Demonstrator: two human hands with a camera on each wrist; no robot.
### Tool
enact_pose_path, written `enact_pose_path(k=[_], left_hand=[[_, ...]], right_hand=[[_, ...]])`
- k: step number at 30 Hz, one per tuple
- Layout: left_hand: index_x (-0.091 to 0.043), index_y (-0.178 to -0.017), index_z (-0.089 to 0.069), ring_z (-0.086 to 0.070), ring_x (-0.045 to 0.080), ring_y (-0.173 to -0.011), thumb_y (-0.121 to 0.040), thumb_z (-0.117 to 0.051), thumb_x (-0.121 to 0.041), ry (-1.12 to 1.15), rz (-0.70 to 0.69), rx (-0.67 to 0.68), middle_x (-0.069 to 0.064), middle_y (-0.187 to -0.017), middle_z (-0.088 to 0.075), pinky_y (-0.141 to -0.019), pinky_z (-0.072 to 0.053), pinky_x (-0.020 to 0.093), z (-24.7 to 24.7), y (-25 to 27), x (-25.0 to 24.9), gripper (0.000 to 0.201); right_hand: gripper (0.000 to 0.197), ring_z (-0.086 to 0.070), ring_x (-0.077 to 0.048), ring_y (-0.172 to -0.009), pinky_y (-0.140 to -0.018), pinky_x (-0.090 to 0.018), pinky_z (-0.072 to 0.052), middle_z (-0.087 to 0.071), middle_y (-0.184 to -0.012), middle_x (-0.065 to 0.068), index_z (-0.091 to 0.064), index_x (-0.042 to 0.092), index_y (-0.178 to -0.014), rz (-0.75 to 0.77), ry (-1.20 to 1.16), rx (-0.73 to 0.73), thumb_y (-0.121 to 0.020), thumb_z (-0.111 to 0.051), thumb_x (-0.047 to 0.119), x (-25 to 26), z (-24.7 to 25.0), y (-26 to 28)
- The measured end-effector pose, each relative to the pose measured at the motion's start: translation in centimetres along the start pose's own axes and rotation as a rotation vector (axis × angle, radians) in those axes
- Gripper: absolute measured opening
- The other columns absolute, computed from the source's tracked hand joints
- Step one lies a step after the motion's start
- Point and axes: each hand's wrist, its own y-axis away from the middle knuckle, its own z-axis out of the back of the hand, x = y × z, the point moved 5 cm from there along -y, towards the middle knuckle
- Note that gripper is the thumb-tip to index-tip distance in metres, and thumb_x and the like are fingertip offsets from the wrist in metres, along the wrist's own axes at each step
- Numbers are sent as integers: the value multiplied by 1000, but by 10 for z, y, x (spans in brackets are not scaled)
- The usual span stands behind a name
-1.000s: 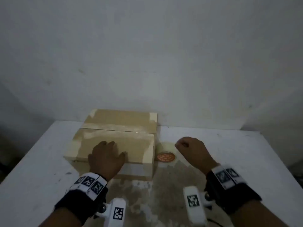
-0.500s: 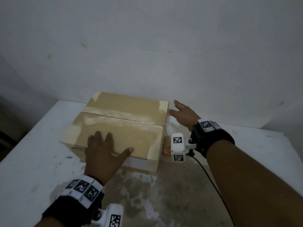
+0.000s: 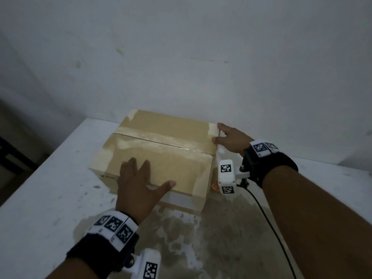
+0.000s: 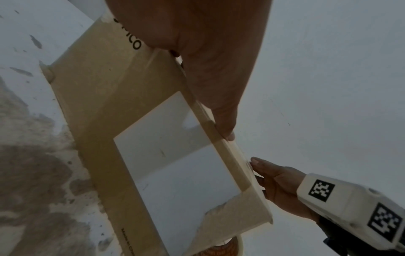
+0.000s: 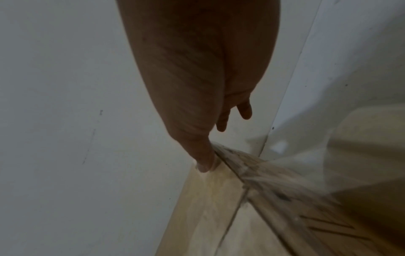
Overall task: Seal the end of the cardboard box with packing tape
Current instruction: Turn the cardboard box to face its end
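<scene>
1. the cardboard box (image 3: 161, 158) sits on the white table (image 3: 50, 188), its far side close to the white wall (image 3: 181, 57); its two top flaps lie closed, meeting in a seam that runs left to right.
2. glossy, pale strips of tape (image 3: 153, 137) already lie along that seam and down the left and right edges of the top.
3. the left hand (image 3: 138, 184) rests flat on the near flap, fingers straight and spread, thumb stretched out along the near top edge; it grasps nothing.
4. the left wrist view shows the box's near side, with a white label (image 4: 175, 164) on it and the thumb lying along the upper edge.
5. the right hand (image 3: 229, 137) is at the far right corner of the box, fingers straight, thumb touching the right top edge (the other fingers reach past the corner toward the wall); it grips nothing.
6. the right wrist view shows the thumb tip pressed on the taped top edge (image 5: 210, 181) of the box.
7. a roll of packing tape (image 3: 215, 186), orange core showing, lies on the table just beside the box's right side, mostly hidden behind the right wrist camera (image 3: 226, 176).
8. the table surface near the person is worn to a mottled brown patch (image 3: 201, 238).
</scene>
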Motion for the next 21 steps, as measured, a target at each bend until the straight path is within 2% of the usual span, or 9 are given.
enact_pose_path(k=[4, 8, 11, 13, 15, 16, 18, 19, 21], left_hand=[[-20, -143, -28, 3, 26, -144, -63, -58, -72, 2, -19, -1, 11, -157, -8, -117, -8, 47, 2, -2, 1, 99], [-20, -142, -30, 0, 24, -145, -62, -63, -69, 41, -60, 29, 8, -157, -10, -117, -14, 48, 7, -5, 7, 100], [-16, -146, -18, 1, 21, -145, -58, -70, -64, 108, -30, 40, 5, -158, 1, -117, -14, 43, 13, -3, 10, 113], [-13, -147, -6, 5, 21, -145, -53, -73, -64, 144, 45, -1, 5, -158, 10, -117, -11, 42, 17, 1, 12, 126], [-13, -147, 1, 4, 22, -145, -50, -76, -63, 207, 138, -21, 5, -158, 13, -117, -10, 42, 15, 6, 19, 134], [-13, -147, 1, 1, 23, -145, -48, -77, -64, 263, 173, -11, 6, -158, 9, -117, -12, 43, 13, 6, 22, 136], [-17, -147, -5, -18, 26, -143, -42, -75, -70, 392, 187, 31, 10, -158, -11, -115, -22, 48, 7, 6, 26, 137], [-18, -146, -10, -30, 26, -138, -41, -74, -72, 445, 191, 59, 10, -155, -23, -111, -30, 49, 5, 7, 27, 134], [-18, -143, -22, -46, 24, -128, -40, -74, -72, 515, 183, 104, 8, -146, -41, -104, -41, 46, 2, 8, 27, 127]], right_hand=[[70, -30, -23, -139, -115, -36, -25, -25, -155, -4, -27, 14, -146, -7, -36, -24, -88, -61, 29, 2, 0, 1], [82, -35, -26, -136, -112, -41, -30, -30, -153, -8, -28, 11, -145, -39, -104, -64, -79, -71, 32, -10, 1, 8], [82, -38, -27, -132, -110, -44, -33, -34, -150, -10, -32, 7, -143, -35, -143, -92, -77, -73, 33, -19, -1, 22], [78, -43, -28, -128, -107, -43, -36, -40, -145, -11, -38, 5, -139, -43, -177, -123, -76, -74, 33, -25, -3, 34], [84, -43, -27, -129, -108, -43, -37, -41, -145, -10, -39, 5, -139, -64, -176, -149, -72, -75, 40, -33, -6, 45], [87, -42, -27, -130, -108, -43, -37, -41, -146, -8, -39, 6, -140, -78, -182, -153, -70, -75, 44, -37, -7, 51], [85, -44, -27, -128, -106, -42, -39, -45, -140, -6, -40, 6, -138, -81, -196, -179, -71, -75, 42, -40, -7, 63], [76, -48, -27, -124, -102, -39, -42, -50, -132, -7, -44, 4, -135, -79, -196, -195, -73, -75, 37, -41, -7, 68], [48, -56, -27, -109, -82, -33, -45, -58, -110, -8, -58, 3, -115, -48, -205, -221, -77, -74, 29, -39, -8, 80]])
